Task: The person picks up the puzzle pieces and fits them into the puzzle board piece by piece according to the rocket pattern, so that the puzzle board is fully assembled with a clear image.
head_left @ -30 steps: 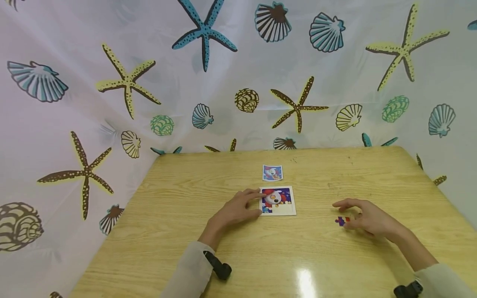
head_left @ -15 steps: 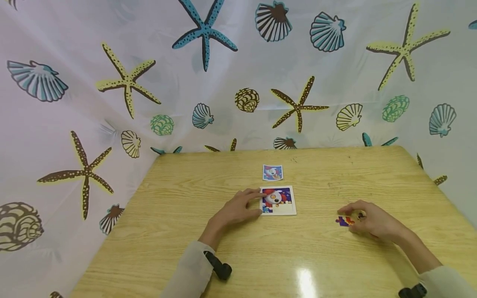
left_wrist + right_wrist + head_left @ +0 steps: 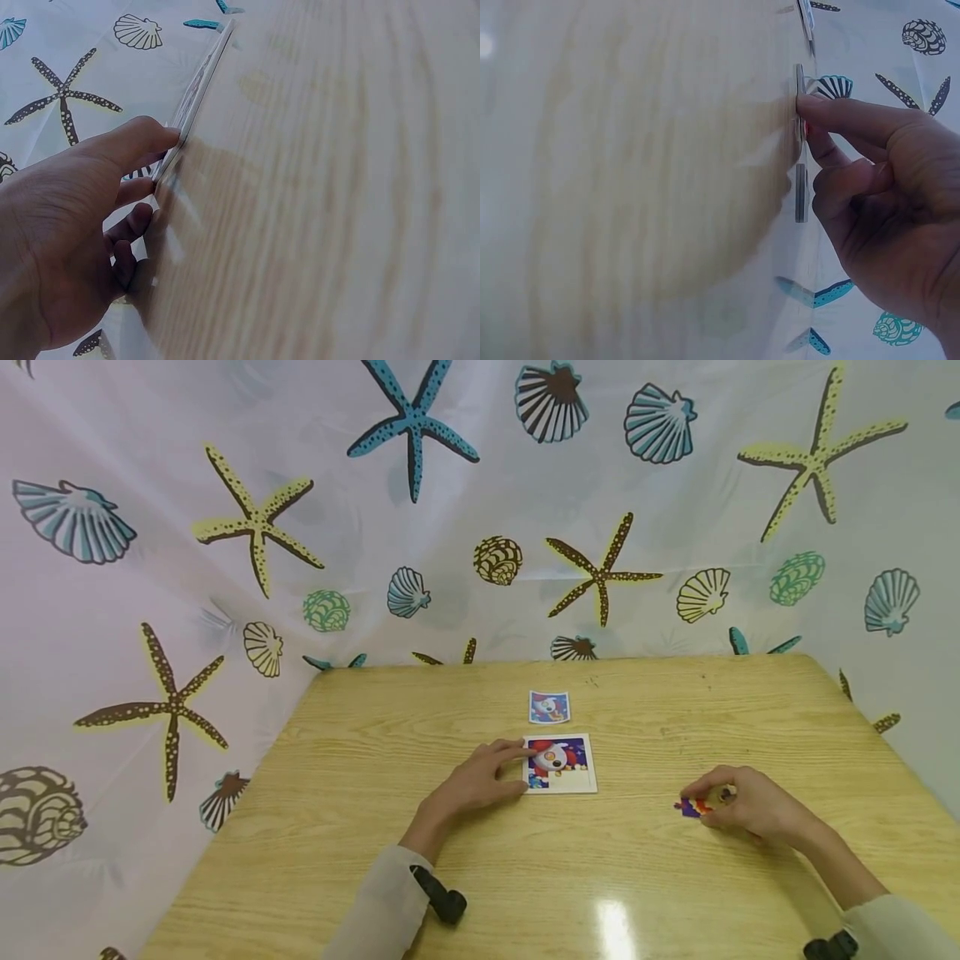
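Observation:
My left hand (image 3: 480,777) rests at the left edge of a white-framed jigsaw puzzle (image 3: 572,779), its index finger over the rocket picture and its thumb by the near left corner. The lower right part of the puzzle shows a pale bare area. Farther right, my right hand (image 3: 757,802) pinches a purple and red puzzle piece (image 3: 690,808) between thumb and index finger, low over the tabletop. Another small piece (image 3: 726,794) shows in the gap under that hand. In the right wrist view, the thumb tip meets a thin piece (image 3: 799,79), and a second piece (image 3: 801,193) lies nearer the palm.
Behind the puzzle lies a small picture card (image 3: 549,707) with the same rocket image. The wooden table (image 3: 375,718) ends at a hanging cloth (image 3: 450,527) printed with starfish and shells. Light reflects off the table near its front.
My right hand's thumb and index finger have come together on the purple and red piece, with the hand shifting slightly right. The left hand and the puzzle have stayed put.

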`<state>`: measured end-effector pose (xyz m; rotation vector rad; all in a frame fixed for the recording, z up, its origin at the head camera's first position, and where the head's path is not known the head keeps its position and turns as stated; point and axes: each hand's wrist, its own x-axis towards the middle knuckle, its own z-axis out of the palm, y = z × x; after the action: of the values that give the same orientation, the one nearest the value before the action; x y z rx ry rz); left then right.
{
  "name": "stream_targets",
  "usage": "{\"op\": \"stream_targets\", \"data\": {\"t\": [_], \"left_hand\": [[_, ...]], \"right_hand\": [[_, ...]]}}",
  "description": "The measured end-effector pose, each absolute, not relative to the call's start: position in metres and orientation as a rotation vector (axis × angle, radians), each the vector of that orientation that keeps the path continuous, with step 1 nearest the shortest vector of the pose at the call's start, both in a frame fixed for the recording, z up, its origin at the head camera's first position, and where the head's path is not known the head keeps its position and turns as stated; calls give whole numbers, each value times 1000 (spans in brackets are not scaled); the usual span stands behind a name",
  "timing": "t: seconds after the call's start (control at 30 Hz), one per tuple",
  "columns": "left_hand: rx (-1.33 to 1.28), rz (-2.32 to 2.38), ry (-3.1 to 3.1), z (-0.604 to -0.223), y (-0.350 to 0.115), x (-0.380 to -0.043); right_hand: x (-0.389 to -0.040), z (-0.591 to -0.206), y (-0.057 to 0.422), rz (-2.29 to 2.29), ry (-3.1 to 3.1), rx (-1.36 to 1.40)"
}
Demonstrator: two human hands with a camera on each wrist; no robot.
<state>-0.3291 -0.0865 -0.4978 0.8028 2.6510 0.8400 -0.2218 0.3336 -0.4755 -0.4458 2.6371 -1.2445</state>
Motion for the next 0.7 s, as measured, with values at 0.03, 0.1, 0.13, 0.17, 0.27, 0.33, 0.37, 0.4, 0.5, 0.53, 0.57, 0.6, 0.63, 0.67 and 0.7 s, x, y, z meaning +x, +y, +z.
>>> {"op": "stream_targets", "data": {"t": [0.03, 0.1, 0.13, 0.17, 0.27, 0.33, 0.37, 0.4, 0.5, 0.53, 0.57, 0.6, 0.63, 0.67, 0.7], "left_hand": [[800, 844, 2651, -498, -87, -329], [794, 845, 2652, -499, -87, -329], [793, 844, 2654, -499, -87, -329], [790, 842, 2656, -500, -87, -329], [796, 828, 2664, -500, -86, -329], [801, 821, 2668, -500, -86, -330], [802, 817, 2670, -500, -86, -330], [805, 814, 2671, -500, -85, -330], [798, 817, 2672, -500, -85, -330], [795, 820, 2671, -500, -86, -330], [794, 820, 2671, -500, -86, -330], [793, 826, 2671, -500, -86, -330], [793, 829, 2670, -500, -86, -330], [793, 826, 2671, -500, -86, -330], [793, 831, 2667, -500, -86, -330]], "right_hand": [[-222, -475, 333, -1234, 2645, -449], [-222, -475, 332, -1217, 2653, -466], [-223, -475, 332, -1209, 2654, -478], [-223, -474, 331, -1202, 2657, -480], [-226, -473, 330, -1185, 2667, -492], [-229, -473, 329, -1188, 2662, -493], [-230, -472, 328, -1198, 2654, -490], [-231, -472, 327, -1210, 2642, -486], [-234, -470, 324, -1236, 2622, -495], [-235, -469, 323, -1259, 2600, -485], [-236, -468, 322, -1268, 2595, -480], [-236, -467, 321, -1281, 2584, -471], [-236, -466, 320, -1295, 2576, -465], [-237, -465, 319, -1319, 2553, -444], [-237, -464, 318, -1341, 2532, -421]]}}
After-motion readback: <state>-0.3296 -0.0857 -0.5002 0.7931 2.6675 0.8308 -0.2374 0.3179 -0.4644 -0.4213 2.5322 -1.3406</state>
